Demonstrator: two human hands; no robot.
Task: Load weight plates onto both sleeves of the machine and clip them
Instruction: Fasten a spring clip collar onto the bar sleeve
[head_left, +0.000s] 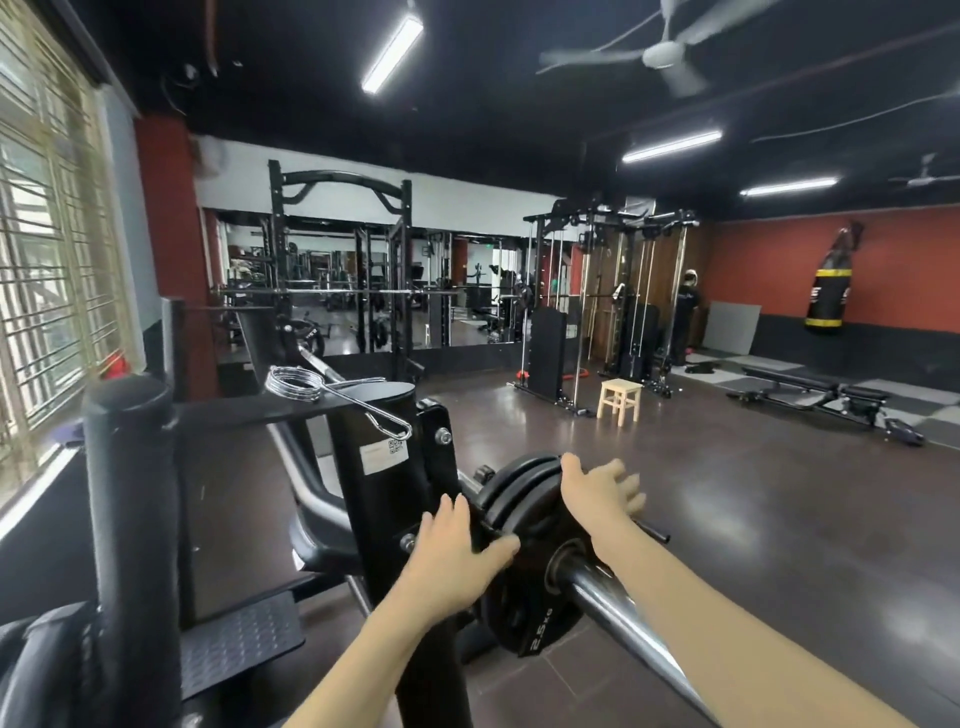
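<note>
Several black weight plates (519, 587) sit on the chrome sleeve (618, 608) of the machine; the nearest one reads 2.5 kg. My left hand (457, 551) lies flat against the left rim of the stack, fingers spread. My right hand (597, 491) rests over the top right rim, fingers apart and blurred. Neither hand is closed around a plate. A chrome spring clip (322, 392) lies on top of the machine's black upright (374, 467), above and left of the plates.
A padded black roller (130, 499) and a treaded footplate (234, 644) stand at the left by the window. A wooden stool (619, 400), cable machine (597, 312) and bench (821, 395) stand across the dark floor. A person (685, 317) stands far back.
</note>
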